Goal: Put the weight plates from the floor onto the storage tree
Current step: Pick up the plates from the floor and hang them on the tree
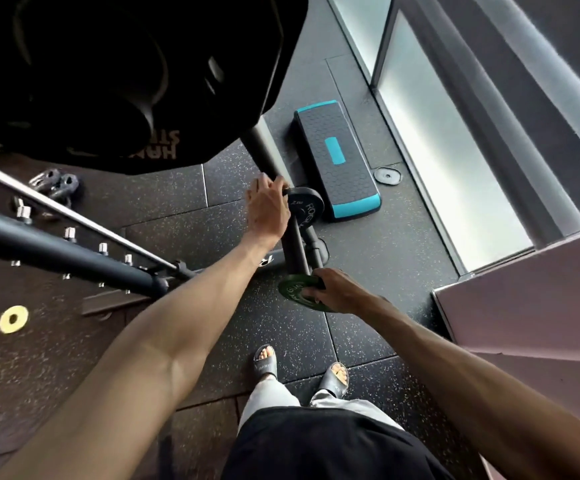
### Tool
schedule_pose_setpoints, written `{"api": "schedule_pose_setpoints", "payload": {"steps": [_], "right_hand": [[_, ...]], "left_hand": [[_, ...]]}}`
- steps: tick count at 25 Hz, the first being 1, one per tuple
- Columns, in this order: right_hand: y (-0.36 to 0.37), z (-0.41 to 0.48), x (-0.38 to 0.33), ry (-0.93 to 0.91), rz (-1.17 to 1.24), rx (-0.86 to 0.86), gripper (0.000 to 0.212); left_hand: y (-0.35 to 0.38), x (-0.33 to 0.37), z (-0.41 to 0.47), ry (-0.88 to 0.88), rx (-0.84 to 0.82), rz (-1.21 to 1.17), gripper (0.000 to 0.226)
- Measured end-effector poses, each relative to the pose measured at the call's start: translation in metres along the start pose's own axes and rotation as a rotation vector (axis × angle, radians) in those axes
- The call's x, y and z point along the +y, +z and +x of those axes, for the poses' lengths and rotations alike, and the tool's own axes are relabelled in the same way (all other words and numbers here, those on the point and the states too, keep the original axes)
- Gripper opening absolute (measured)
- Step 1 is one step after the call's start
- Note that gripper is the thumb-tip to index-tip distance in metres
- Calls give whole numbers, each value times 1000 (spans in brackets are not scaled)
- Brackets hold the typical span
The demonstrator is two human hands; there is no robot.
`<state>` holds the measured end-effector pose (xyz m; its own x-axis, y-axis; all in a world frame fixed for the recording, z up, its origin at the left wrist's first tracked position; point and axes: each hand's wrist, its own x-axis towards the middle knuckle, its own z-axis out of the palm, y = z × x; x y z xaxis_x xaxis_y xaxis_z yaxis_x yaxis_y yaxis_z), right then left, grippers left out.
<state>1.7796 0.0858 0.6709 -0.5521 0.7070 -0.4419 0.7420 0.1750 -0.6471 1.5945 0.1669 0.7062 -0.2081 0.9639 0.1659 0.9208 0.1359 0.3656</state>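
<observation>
I look straight down the black storage tree (295, 244), whose post runs from under a big black plate (115, 74) at the top left to its base on the floor. My left hand (268, 207) grips the edge of a small black plate (304, 206) held against the post. My right hand (333, 289) is closed on a small green plate (295, 289) beside the post's lower part, above the floor. Whether either plate sits on a peg is hidden.
A black and teal step platform (337, 161) lies behind the tree. A small dark plate (388, 175) rests near the window ledge, a yellow one (13, 318) at the left. A rack bar (60, 251) with bolts crosses the left. My sandalled feet (299, 372) stand below.
</observation>
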Motion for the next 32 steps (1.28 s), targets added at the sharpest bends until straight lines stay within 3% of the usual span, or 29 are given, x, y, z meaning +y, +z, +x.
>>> {"api": "schedule_pose_setpoints", "payload": {"steps": [3,6,9,11,19,24,29,32], "right_hand": [[-3,9,-4,-12,26,9,24],[-5,15,-4,-25,117,7,20],[-10,13,-9,-69,184,10,12],[-9,10,-13,-85,173,48,12],[-4,-3,-8,-130,-90,224,18],[-1,5,-5,-149,-346,290,22],[-31,23,-20,0,-279,458,19],[-42,24,-22,35,-270,456,17]], "left_hand": [[-8,-7,-32,160,73,-46,14],[-8,-25,-62,93,-333,-185,28],[-10,-37,-74,72,-762,-196,23],[-13,-39,-82,96,-885,-188,16],[-12,-41,-105,245,-638,-97,2],[-14,-37,-110,306,-486,1,14],[-13,-29,-80,238,-381,98,16],[-14,-24,-53,203,-361,140,11]]}}
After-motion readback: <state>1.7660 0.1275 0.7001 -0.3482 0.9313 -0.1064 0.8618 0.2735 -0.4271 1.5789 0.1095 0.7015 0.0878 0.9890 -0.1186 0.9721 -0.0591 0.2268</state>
